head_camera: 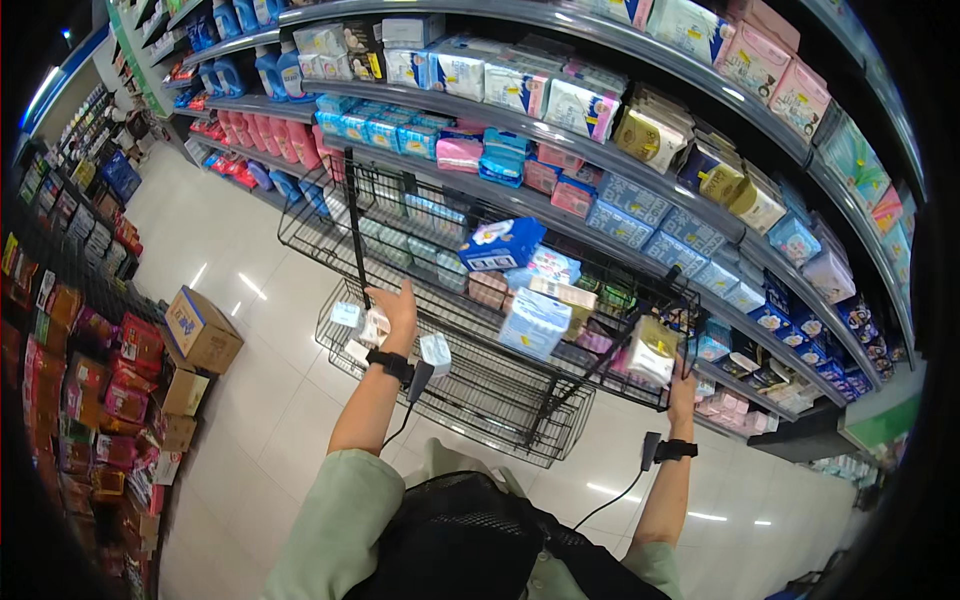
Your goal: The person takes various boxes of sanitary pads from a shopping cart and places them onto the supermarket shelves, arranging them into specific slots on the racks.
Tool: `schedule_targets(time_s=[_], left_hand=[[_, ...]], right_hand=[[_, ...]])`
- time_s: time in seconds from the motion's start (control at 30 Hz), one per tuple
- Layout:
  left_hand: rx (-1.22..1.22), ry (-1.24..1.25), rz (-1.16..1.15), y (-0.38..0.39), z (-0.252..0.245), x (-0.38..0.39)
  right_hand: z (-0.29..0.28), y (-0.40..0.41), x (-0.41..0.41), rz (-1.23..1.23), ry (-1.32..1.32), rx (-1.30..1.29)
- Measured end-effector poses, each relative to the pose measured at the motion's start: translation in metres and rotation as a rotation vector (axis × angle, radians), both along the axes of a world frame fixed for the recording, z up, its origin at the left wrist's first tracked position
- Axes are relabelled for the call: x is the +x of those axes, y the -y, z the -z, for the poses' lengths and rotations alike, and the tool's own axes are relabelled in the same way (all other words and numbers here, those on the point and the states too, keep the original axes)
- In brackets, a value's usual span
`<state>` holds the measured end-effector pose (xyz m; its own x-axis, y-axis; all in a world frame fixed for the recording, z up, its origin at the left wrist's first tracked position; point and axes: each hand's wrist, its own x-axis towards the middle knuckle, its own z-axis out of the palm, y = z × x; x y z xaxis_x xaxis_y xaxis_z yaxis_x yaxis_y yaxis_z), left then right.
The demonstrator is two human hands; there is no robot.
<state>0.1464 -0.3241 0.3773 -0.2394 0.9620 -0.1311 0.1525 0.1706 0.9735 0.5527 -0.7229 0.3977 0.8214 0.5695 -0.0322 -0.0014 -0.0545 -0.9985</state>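
Observation:
A black wire cart with two basket levels stands before me. My left hand [399, 319] is beside its left upright post [355, 232], fingers apart with nothing visible in them. Small white-and-blue packs, including one pack [435, 354], lie in the lower basket [487, 409] near that wrist. My right hand [681, 394] is at the right end of the upper basket, against a gold-and-white pack [651, 352]; whether it grips the pack or the wire rim is hidden. A dark blue pack [502, 244], a light blue pack [535, 324] and other packs sit in the upper basket.
Shelves [525, 120] of packaged pads and tissue-like packs run along the cart's far side. Blue bottles [281, 71] and pink bottles [281, 139] fill the shelf at left. Cardboard boxes [202, 330] stand on the tiled floor [247, 405] by a rack of red packets [139, 349].

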Motion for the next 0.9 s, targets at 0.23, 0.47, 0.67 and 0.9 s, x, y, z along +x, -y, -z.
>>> schedule_targets(time_s=[0.23,0.47,0.67,0.9], left_hand=[[-0.149,0.059,-0.016,-0.061,-0.017,-0.037],[-0.21,-0.032,-0.119,-0.127,0.007,-0.075],[0.105,-0.732,-0.045,-0.163,0.005,-0.082],[0.574,-1.024,0.788,-0.163,-0.082,-0.003]], right_hand=[[0.016,-0.077,-0.077,0.052,-0.068,-0.1],[0.074,-0.11,-0.095,0.043,-0.007,0.063],[0.017,-0.156,-0.147,0.018,-0.038,-0.065],[0.004,-0.185,-0.17,0.07,-0.019,-0.119]])
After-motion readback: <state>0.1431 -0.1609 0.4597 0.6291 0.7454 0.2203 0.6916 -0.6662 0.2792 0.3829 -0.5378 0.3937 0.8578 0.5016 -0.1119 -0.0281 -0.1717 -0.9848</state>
